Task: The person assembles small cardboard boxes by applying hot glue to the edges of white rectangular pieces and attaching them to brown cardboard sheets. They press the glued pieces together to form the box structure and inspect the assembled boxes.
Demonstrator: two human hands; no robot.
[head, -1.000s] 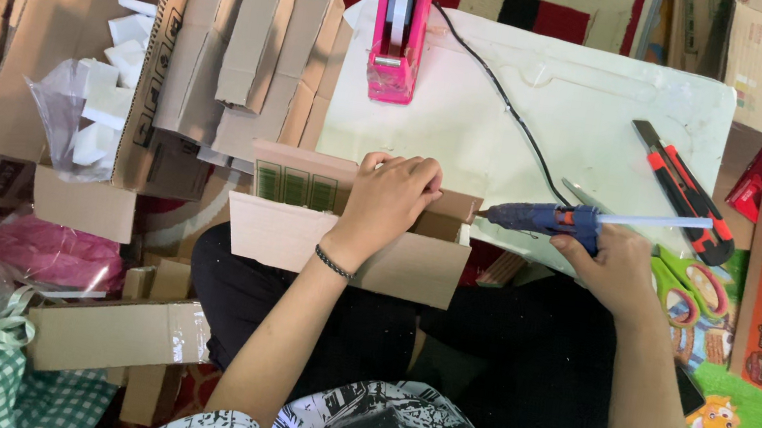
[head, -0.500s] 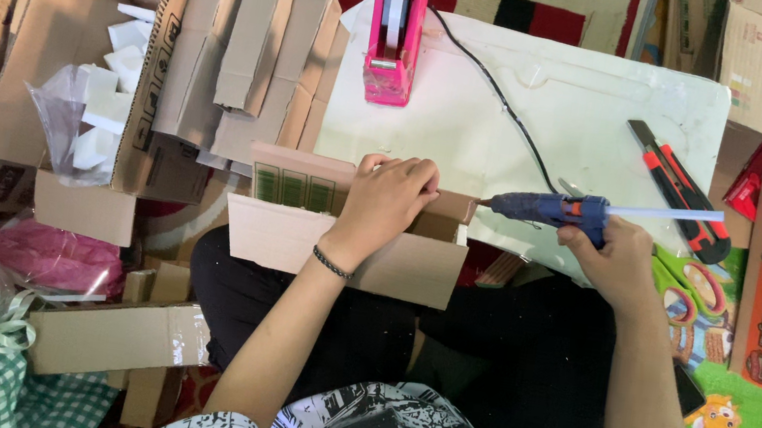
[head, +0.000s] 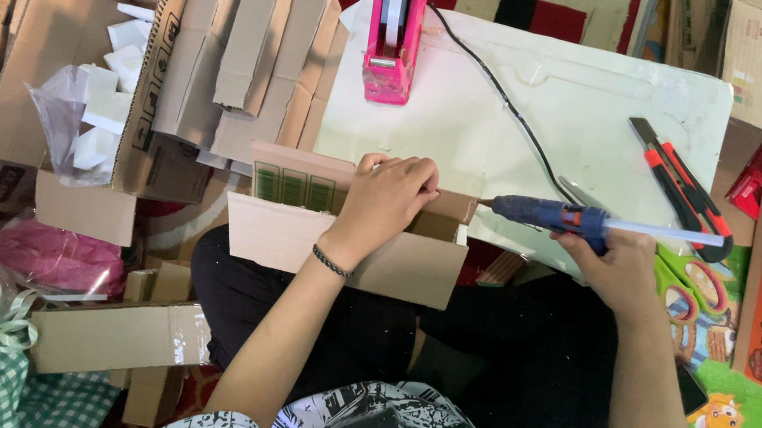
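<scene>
Her left hand [head: 390,200] pressed the cardboard box [head: 338,238] flap while her right hand [head: 615,262] gripped the glue gun [head: 559,216], nozzle just beside those fingers, so a burn looked likely.

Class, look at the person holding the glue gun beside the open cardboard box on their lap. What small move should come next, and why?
Probably ease the glue gun a little leftward so its nozzle reaches the flap. The right hand holds the gun level, its tip pointing at the edge of the cardboard box, just short of the flap that the left hand presses down. Whether the tip already touches cannot be told.
</scene>
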